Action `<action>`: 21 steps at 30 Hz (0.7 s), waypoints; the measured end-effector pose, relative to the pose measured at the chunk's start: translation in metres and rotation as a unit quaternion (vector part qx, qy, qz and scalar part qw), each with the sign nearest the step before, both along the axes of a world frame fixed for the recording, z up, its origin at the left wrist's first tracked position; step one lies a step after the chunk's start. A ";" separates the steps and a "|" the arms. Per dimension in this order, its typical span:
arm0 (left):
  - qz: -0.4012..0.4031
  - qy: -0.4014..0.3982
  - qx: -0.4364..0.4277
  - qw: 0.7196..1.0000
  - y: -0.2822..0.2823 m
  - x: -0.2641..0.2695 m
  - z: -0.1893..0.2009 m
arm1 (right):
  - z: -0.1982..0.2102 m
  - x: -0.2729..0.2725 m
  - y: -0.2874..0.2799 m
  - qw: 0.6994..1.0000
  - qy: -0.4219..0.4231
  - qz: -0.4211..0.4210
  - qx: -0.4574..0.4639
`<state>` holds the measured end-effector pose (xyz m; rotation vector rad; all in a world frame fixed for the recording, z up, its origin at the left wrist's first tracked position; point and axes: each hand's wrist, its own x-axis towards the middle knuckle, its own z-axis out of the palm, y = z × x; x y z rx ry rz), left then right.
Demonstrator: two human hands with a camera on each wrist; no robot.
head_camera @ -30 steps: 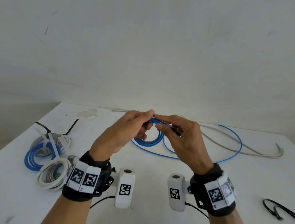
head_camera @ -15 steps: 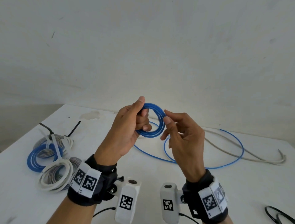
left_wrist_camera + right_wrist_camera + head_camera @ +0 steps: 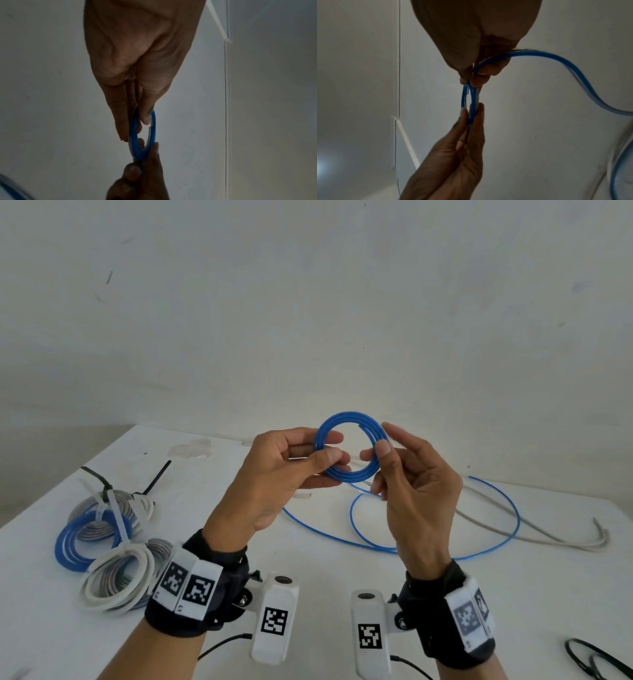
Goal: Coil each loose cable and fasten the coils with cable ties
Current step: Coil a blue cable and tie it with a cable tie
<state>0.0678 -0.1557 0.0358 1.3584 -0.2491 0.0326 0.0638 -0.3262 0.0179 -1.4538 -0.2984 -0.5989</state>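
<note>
A small blue cable coil [image 3: 346, 419] stands upright in the air above the white table [image 3: 308, 570]. My left hand [image 3: 329, 455] pinches its left side between thumb and fingers. My right hand [image 3: 376, 451] pinches the right side, thumb in front. The coil [image 3: 135, 135] shows edge-on in the left wrist view, and the coil [image 3: 471, 102] likewise in the right wrist view, where the loose blue cable [image 3: 565, 67] runs off to the right. The rest of that blue cable [image 3: 507, 508] lies in loops on the table behind my hands.
A loose grey cable [image 3: 534, 530] lies across the back right of the table. Tied blue, grey and white coils [image 3: 102, 529] are piled at the left, with black cable ties [image 3: 156, 482] beside them. A black cable [image 3: 596, 660] sits at the front right corner.
Both hands have lifted the blue coil up off the table and turned it upright, facing me. The right hand shifted its grip to the coil's right side.
</note>
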 end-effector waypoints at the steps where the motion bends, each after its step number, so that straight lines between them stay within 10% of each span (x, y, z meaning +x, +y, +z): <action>1: -0.002 0.000 -0.010 1.000 0.001 0.000 0.001 | 0.000 0.000 0.000 1.000 0.010 0.000 0.004; 11: 0.034 -0.008 -0.065 0.997 0.002 0.006 -0.003 | 0.006 0.002 -0.018 0.988 0.090 0.035 -0.118; 21: -0.004 0.009 -0.063 0.998 0.000 0.007 -0.004 | 0.002 0.001 -0.007 0.997 0.037 0.069 0.000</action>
